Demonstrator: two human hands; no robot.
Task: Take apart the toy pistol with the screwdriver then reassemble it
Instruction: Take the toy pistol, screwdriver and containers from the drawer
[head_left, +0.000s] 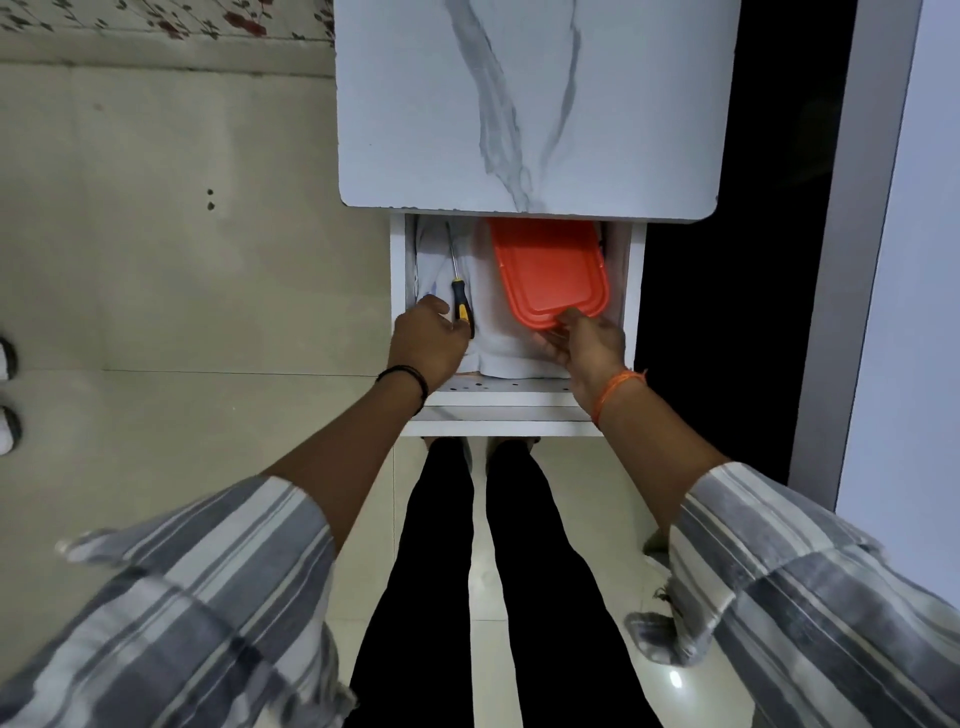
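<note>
Striped sleeves frame both of my forearms, which reach into an open white drawer (511, 400) under a marble-patterned tabletop (524, 104). My left hand (426, 340) is loosely curled against the black-and-yellow handle of the screwdriver (459, 291); I cannot tell whether it grips it. My right hand (587, 340) pinches the near edge of an orange lidded container (548, 270). No toy pistol is visible. Both items lie on white cloth (498, 353).

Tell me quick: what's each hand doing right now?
Left hand: closing on the screwdriver handle; grip cannot be told.
Right hand: fingers on the orange container near edge, gripping it.
</note>
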